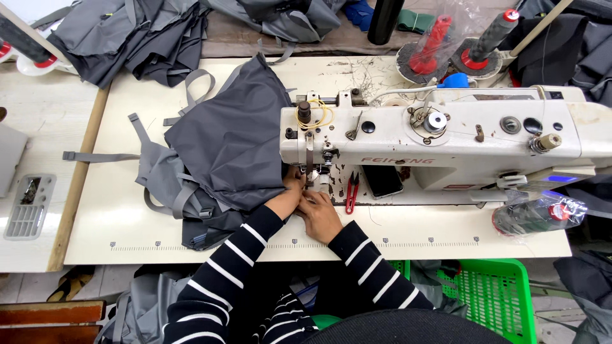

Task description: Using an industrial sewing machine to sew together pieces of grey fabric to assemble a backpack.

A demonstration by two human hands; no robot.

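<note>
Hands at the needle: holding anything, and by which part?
Both the left hand and right hand pinch the edge of the dark grey fabric piece beside the white sewing machine's needle. The exact grip is hidden.

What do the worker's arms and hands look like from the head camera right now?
Both arms wear long black sleeves with thin white horizontal stripes, reaching to the wrists. The left hand and right hand are bare: no gloves, and no rings or watch that can be made out. The same striped knit covers the torso at the bottom edge.
</note>
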